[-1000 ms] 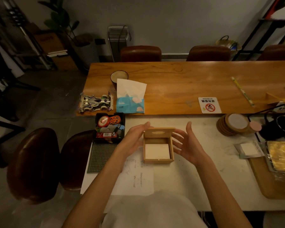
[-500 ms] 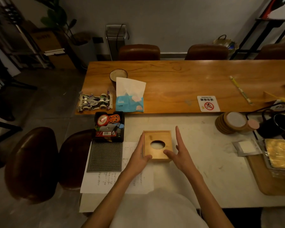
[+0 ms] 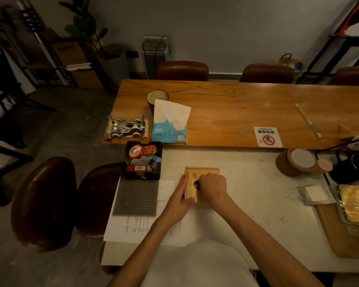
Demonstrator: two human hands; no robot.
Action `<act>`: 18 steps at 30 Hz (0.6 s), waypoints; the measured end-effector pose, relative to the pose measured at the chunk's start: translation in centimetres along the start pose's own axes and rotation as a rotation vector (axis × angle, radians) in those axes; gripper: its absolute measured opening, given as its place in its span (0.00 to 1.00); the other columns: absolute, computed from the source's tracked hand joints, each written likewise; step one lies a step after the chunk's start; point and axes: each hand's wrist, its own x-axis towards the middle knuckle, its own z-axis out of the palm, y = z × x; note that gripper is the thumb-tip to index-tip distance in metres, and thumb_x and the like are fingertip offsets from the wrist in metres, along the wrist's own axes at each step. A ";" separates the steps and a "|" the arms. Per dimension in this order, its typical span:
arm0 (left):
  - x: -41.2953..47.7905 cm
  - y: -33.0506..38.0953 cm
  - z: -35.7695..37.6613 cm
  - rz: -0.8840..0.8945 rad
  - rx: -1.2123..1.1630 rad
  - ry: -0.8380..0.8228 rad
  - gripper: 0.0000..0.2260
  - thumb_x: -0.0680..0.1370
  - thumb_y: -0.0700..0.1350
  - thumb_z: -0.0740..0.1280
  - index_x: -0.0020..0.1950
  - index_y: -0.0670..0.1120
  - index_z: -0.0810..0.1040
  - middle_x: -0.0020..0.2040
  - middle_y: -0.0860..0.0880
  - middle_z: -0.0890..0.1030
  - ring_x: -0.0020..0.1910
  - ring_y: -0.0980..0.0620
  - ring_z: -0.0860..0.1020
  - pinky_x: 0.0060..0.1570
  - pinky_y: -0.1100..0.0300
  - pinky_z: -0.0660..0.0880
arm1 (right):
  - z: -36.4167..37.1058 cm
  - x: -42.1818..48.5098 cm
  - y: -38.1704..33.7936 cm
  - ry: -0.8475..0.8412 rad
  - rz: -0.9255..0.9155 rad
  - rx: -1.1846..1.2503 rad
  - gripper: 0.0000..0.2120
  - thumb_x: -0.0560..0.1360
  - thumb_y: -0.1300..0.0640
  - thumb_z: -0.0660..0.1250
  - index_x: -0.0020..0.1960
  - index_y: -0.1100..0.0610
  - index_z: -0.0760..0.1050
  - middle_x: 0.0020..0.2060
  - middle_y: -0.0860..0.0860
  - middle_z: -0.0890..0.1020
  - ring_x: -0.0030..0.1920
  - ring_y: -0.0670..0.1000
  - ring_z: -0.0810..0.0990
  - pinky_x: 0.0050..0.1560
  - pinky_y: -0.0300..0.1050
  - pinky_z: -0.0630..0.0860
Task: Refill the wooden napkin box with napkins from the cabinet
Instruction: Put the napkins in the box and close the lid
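The wooden napkin box [image 3: 192,175] sits on the white table [image 3: 247,195] right in front of me, its lid with the oval hole closed on top. My left hand [image 3: 179,200] lies along the box's left side, fingers stretched out and thumb on the near corner, bracing it. My right hand [image 3: 212,188] rests on the lid in a loose fist, with its fingertips curled down into the hole. Whatever the fingertips touch inside is hidden. No napkin shows outside the box.
To the left lie a sheet of paper [image 3: 137,226], a grey studded mat [image 3: 136,196] and a black tray of small items [image 3: 142,160]. A blue tissue pack [image 3: 170,131], toy car [image 3: 125,127] and cup [image 3: 157,96] stand behind. Coasters [image 3: 296,162] and a wooden tray [image 3: 340,241] are to the right.
The lid stood open over a white napkin stack and was then shut. My right hand has since moved from the box's right side onto the lid, fingers into the hole.
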 end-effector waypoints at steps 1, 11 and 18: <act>-0.1 -0.1 0.1 -0.001 -0.006 0.005 0.37 0.78 0.32 0.64 0.79 0.53 0.48 0.80 0.51 0.48 0.79 0.55 0.48 0.75 0.60 0.52 | -0.1 0.1 -0.2 0.002 -0.008 -0.046 0.12 0.81 0.51 0.59 0.54 0.52 0.80 0.52 0.51 0.83 0.53 0.53 0.82 0.43 0.42 0.68; -0.1 -0.7 0.4 0.009 -0.023 0.022 0.37 0.78 0.35 0.64 0.79 0.56 0.49 0.80 0.52 0.52 0.79 0.54 0.53 0.77 0.49 0.55 | -0.2 0.1 0.0 0.027 -0.035 -0.062 0.14 0.81 0.50 0.57 0.53 0.55 0.80 0.51 0.53 0.84 0.51 0.55 0.82 0.41 0.43 0.67; -0.4 -1.1 0.6 0.016 -0.008 0.037 0.35 0.79 0.39 0.64 0.77 0.62 0.51 0.79 0.55 0.54 0.77 0.55 0.57 0.76 0.48 0.59 | -0.6 -0.3 2.9 -0.029 -0.004 0.118 0.09 0.79 0.49 0.62 0.55 0.49 0.78 0.51 0.51 0.83 0.51 0.55 0.82 0.47 0.46 0.75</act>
